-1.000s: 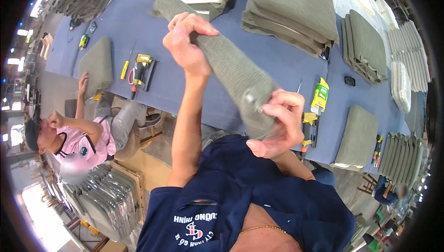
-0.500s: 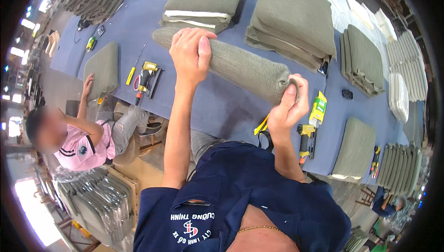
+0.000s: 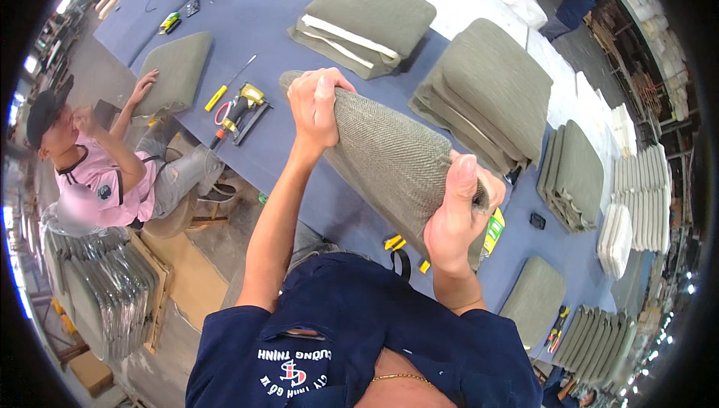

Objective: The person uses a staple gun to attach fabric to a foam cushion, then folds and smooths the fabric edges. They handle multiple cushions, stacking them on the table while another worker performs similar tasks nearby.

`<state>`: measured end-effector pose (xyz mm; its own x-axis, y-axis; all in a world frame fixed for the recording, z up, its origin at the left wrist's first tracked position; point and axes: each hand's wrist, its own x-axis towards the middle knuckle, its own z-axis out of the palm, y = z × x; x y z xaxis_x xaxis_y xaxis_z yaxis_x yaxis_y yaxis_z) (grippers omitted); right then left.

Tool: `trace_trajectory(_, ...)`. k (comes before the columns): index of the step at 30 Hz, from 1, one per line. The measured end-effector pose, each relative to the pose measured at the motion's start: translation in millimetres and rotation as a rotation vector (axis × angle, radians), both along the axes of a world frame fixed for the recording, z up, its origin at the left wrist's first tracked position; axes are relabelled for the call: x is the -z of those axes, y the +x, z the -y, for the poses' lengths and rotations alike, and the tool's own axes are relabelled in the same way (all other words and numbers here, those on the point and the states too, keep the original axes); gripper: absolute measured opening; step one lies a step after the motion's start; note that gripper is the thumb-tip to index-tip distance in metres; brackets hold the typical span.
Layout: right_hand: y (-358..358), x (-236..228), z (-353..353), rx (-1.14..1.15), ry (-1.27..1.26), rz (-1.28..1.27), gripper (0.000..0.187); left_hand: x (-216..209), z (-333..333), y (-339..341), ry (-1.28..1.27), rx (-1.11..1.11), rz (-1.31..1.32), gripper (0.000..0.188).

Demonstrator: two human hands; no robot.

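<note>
A grey-green woven fabric cushion (image 3: pixel 386 157) is held up above the blue-covered table (image 3: pixel 337 217), tilted with one edge towards me. My left hand (image 3: pixel 318 108) is closed round its far left end, thumb on top. At the near right end, my right hand (image 3: pixel 460 217) grips a corner, where the fabric bunches beside a small dark opening. Part of a yellow-and-green package (image 3: pixel 493 232) shows behind the right hand. A yellow-handled tool (image 3: pixel 394 242) lies on the table below the cushion.
Folded grey-green stacks (image 3: pixel 367 19) (image 3: pixel 490 93) stand beyond the cushion. To the left lie a staple gun (image 3: pixel 243 114) and a yellow-handled screwdriver (image 3: pixel 217 97). A person in pink (image 3: pixel 112 176) sits at left, hand on another cushion (image 3: pixel 176 71). More cushions (image 3: pixel 573 176) stand at right.
The cushion has tilted more steeply, its right end coming lower and nearer, with both hands still gripping it. My view has swung round. The seated person's other hand is now raised near the face.
</note>
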<state>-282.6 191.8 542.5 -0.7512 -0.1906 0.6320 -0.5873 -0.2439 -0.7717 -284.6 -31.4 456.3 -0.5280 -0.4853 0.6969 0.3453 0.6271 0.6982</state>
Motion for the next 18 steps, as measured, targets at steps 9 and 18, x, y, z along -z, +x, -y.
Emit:
trace_trajectory(9, -10, 3, 58, -0.038, 0.021, -0.009, 0.034, 26, 48, -26, 0.113, 0.129, -0.027, 0.060)
trace_trajectory(18, 1, 25, -16, -0.144, 0.214, -0.264, 0.043, 91, 146, -21, 0.474, 0.262, 0.419, 0.065)
